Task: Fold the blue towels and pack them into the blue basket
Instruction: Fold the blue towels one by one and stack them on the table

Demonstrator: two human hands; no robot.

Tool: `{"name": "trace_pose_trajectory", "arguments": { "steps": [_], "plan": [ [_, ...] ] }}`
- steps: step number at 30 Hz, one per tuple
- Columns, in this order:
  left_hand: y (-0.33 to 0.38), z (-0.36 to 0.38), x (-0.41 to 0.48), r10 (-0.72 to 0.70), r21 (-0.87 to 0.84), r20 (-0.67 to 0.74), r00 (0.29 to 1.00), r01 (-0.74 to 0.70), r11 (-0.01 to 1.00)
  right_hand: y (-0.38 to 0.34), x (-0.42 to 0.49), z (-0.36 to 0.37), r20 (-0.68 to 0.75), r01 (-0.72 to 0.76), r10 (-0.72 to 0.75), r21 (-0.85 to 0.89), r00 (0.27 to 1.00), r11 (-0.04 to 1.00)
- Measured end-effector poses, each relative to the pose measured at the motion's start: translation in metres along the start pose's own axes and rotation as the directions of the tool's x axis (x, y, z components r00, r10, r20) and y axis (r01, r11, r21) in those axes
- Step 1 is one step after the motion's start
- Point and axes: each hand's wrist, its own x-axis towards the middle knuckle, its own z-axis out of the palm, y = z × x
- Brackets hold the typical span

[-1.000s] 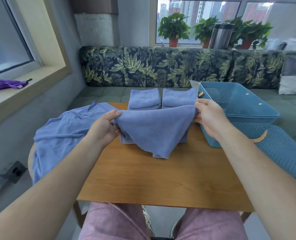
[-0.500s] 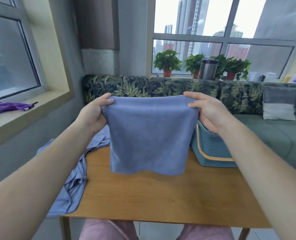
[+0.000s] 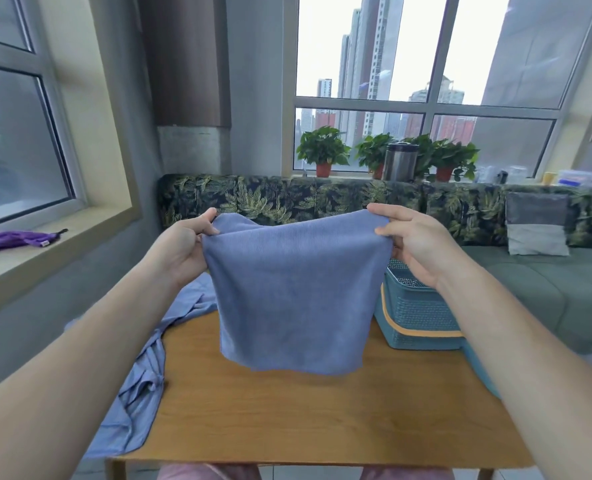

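**Q:** Where is the towel hanging relative to the hands?

**A:** The towel (image 3: 294,296) is hanging in the air between both hands, above the table (image 3: 305,417) and clear of it. Its top edge is running from the left hand (image 3: 180,251) to the right hand (image 3: 416,244), sagging slightly in the middle. Its lower edge is hanging free.

**Q:** How are the hands gripping it?

**A:** Each hand is pinching one top corner between the thumb and curled fingers. Both forearms are reaching forward from the lower corners of the view, and the hands are being held at about equal height.

**Q:** What is lying below and beyond?

**A:** The wooden table is lying beneath the towel. A second, crumpled blue cloth (image 3: 138,393) is draping over its left edge. The basket (image 3: 416,317), blue with an orange band, is standing at the table's far right, partly behind the towel and the right hand. Its contents cannot be told. Farther back, a leaf-patterned bench (image 3: 322,199) is running along the wall, with a grey cushion (image 3: 535,225) leaning against it. Potted plants (image 3: 322,150) and a metal canister (image 3: 400,161) are standing on the sill behind. A purple cloth (image 3: 7,239) is lying on the left sill.
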Motion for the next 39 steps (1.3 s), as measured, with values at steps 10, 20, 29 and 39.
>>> {"name": "trace_pose_trajectory", "arguments": {
  "steps": [10, 20, 29, 39],
  "plan": [
    [0.008, -0.006, -0.009, 0.051, 0.031, -0.006, 0.999, -0.051, 0.998, -0.002, -0.011, -0.016, 0.001, 0.086, -0.086, 0.002, 0.996, 0.996],
    [-0.015, -0.014, 0.034, 0.205, 0.459, -0.152, 0.967, -0.114, 0.881, 0.026, 0.012, 0.003, -0.126, -0.044, 0.013, -0.242, 0.992, 0.969],
    [-0.003, -0.012, 0.065, 0.490, 0.833, -0.006, 0.872, -0.267, 0.485, 0.031, 0.057, 0.016, -0.098, 0.145, -0.242, -0.567, 0.965, 0.810],
    [-0.106, -0.093, -0.013, 0.338, 0.886, 0.085, 0.937, -0.226, 0.404, 0.151, -0.040, -0.007, 0.023, 0.088, -0.091, -0.566, 0.996, 0.820]
  ]
}}
